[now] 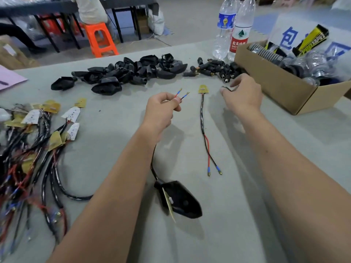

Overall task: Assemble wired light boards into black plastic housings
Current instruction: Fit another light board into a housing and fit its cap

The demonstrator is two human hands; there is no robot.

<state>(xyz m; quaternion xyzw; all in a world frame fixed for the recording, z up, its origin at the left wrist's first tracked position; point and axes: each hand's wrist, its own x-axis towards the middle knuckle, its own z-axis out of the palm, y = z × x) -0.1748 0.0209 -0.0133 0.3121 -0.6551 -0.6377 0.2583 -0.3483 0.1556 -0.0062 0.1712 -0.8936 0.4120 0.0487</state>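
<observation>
My left hand (163,109) pinches the two wire ends (182,93) of a cable that runs down under my forearm to a black housing (180,201), which hangs with a yellow light board (168,203) partly inside it. My right hand (244,93) reaches over the table, its fingertips pinching a small black part (227,89) near the pile of black connectors (214,69). A second wired light board (203,89) lies flat between my hands, its red and black leads (210,158) pointing toward me. A heap of empty black housings (123,73) lies at the back.
A tangle of wired boards (36,141) covers the left of the grey table. A cardboard box (284,88) of bulbs stands at the right, with two water bottles (233,29) behind it. An orange stool (100,38) and another person sit beyond the table.
</observation>
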